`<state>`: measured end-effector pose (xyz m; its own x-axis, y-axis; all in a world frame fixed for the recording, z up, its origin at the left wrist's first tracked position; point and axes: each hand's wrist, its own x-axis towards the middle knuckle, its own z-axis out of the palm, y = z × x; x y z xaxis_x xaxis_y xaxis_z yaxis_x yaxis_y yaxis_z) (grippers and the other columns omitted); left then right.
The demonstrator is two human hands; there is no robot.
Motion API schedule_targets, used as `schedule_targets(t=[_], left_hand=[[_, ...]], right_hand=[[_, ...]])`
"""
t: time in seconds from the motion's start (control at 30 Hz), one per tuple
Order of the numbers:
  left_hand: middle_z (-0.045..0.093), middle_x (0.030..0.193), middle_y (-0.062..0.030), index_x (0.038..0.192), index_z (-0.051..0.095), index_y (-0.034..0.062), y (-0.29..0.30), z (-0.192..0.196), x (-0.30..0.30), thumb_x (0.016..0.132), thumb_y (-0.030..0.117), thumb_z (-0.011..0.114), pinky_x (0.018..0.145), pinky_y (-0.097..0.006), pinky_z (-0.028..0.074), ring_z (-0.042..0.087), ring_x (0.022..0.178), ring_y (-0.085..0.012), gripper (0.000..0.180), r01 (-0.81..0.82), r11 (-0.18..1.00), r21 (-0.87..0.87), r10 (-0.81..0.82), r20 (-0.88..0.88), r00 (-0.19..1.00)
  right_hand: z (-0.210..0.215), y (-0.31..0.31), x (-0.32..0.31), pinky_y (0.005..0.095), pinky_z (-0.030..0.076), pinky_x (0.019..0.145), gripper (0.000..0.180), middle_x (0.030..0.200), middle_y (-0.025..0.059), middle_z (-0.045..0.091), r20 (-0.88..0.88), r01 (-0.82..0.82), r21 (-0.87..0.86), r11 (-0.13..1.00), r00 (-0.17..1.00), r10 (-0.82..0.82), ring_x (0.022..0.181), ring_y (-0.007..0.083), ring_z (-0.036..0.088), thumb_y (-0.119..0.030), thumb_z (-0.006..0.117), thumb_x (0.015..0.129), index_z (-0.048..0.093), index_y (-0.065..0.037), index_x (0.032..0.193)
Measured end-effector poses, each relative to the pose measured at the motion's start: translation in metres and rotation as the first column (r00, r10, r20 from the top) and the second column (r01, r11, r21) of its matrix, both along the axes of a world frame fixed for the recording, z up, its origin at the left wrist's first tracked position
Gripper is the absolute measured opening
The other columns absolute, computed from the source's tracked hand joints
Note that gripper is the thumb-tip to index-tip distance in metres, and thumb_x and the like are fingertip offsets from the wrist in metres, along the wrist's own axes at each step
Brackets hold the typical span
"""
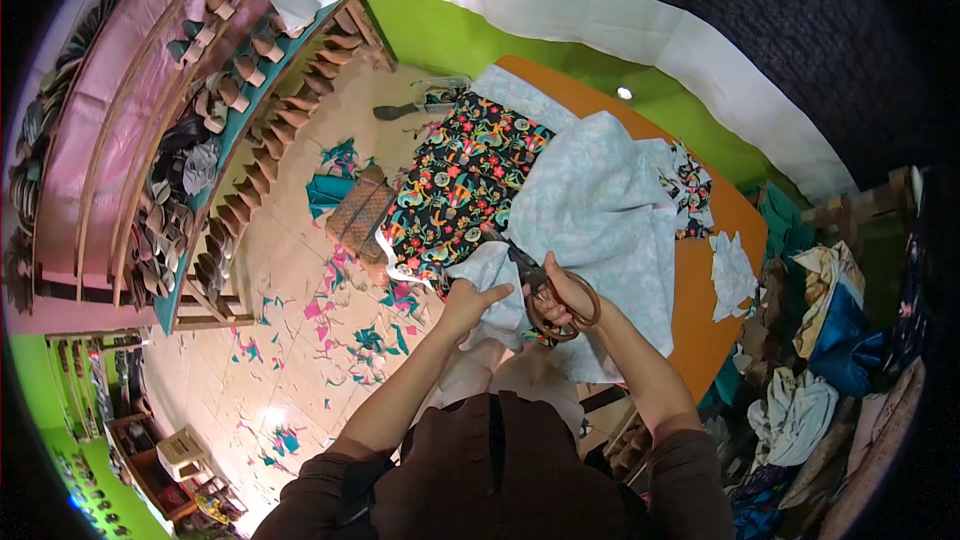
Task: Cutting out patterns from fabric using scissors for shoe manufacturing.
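Note:
My right hand (563,296) is closed around the brown handles of a pair of large scissors (524,262), whose dark blades point up and left over the cloth. Just left of it, my left hand (468,304) grips the near edge of a fabric, thumb stretched toward the scissors. This fabric shows a black face with a bright floral print (470,160) on the left and a pale blue-grey underside (600,180) folded over on the right. It drapes over an orange table (705,290) and hangs off the near side. Exactly where the blades meet the cloth is unclear.
Small pink and teal scraps (370,340) litter the tiled floor at left, near a brown woven box-like thing (358,212). Wooden racks of shoe lasts (265,155) stand farther left. Piled cloths (790,410) lie right of the table, which carries a pale offcut (733,275).

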<state>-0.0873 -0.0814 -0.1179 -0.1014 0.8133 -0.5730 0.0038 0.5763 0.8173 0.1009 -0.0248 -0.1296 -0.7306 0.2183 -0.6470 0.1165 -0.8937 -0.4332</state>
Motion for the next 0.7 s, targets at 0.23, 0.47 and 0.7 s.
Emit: schedule_targets(t=[0.23, 0.47, 0.7], left_hand=[[0.059, 0.087, -0.0080, 0.098, 0.056, -0.0061, 0.005, 0.020, 0.000, 0.077, 0.028, 0.064, 0.064, -0.025, 0.044, 0.055, 0.075, -0.0115, 0.041, 0.092, 0.994, 0.058, -0.097, 0.095, 0.991], [0.045, 0.050, 0.0040, 0.069, 0.058, 0.0044, 0.031, 0.052, -0.002, 0.083, 0.049, 0.048, 0.038, -0.022, 0.023, 0.034, 0.039, -0.0054, 0.048, 0.046, 0.996, 0.075, -0.057, 0.143, 0.988], [0.055, 0.084, -0.0044, 0.108, 0.047, 0.0040, 0.081, 0.076, -0.005, 0.087, 0.053, 0.030, 0.057, -0.026, 0.044, 0.051, 0.066, -0.0117, 0.056, 0.364, 0.912, 0.190, -0.398, 0.622, 0.674]], right_hand=[[0.004, -0.020, -0.008, 0.0175, 0.021, 0.033, 0.036, 0.052, -0.0058, 0.036, 0.020, 0.169, 0.053, 0.984, 0.985, -0.171, 0.037, 0.0017, 0.026, -0.045, 0.050, 0.083, 0.044, -0.011, 0.074], [0.029, -0.047, -0.003, 0.0182, 0.024, 0.035, 0.024, 0.054, -0.0074, 0.033, -0.113, 0.477, -0.040, 0.878, 0.871, -0.478, 0.043, 0.0021, 0.032, -0.022, 0.057, 0.082, 0.040, -0.013, 0.067], [0.075, -0.035, 0.038, 0.0194, 0.025, 0.040, 0.021, 0.059, -0.0034, 0.038, -0.199, 0.650, 0.169, 0.741, 0.759, -0.620, 0.048, 0.0047, 0.033, -0.023, 0.056, 0.082, 0.044, -0.012, 0.069]])
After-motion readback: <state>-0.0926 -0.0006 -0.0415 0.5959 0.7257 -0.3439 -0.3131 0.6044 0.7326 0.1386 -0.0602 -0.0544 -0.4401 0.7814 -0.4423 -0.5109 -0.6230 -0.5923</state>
